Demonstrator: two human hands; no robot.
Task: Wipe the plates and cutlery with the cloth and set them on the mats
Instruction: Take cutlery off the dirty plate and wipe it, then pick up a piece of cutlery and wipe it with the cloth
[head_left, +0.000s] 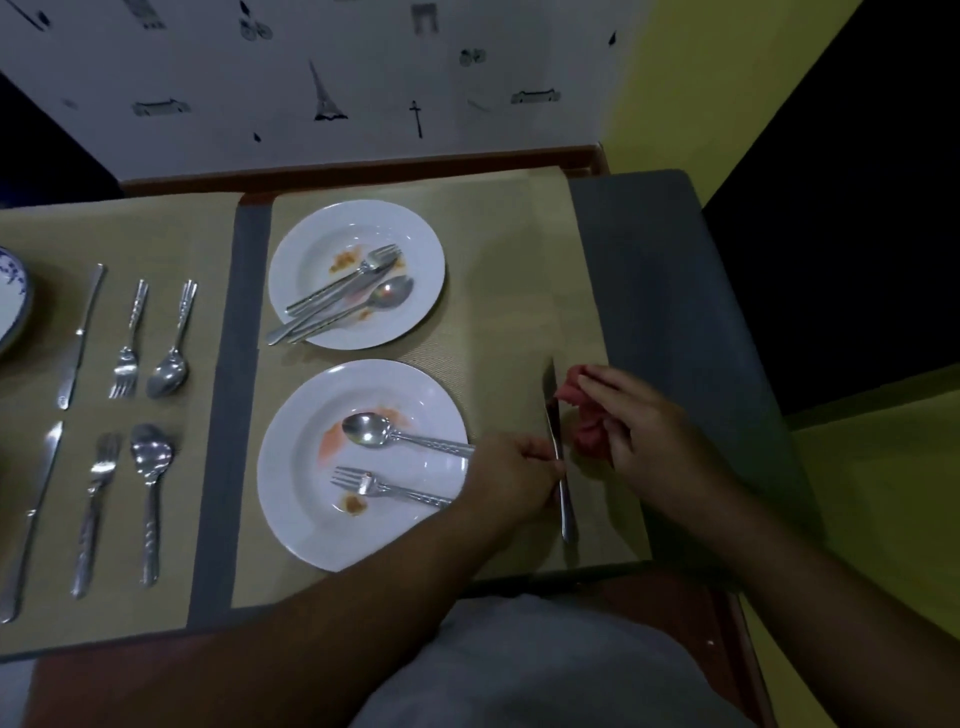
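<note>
Nearest us, our left hand (511, 478) pinches a knife (557, 452) by its handle, blade pointing away, above the tan mat (509, 291). Our right hand (631, 426) bunches a pink cloth (584, 415) in closed fingers just beside the blade. Left, a stained plate (291, 499) carries spoon and fork; beyond, a second soiled plate (421, 260).

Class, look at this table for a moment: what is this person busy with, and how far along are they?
The left hand holds a knife upright over the mat, beside the pink cloth bunched in the right hand. Two white plates, near and far, are smeared and carry cutlery. Two cutlery sets lie on the left mat.
</note>
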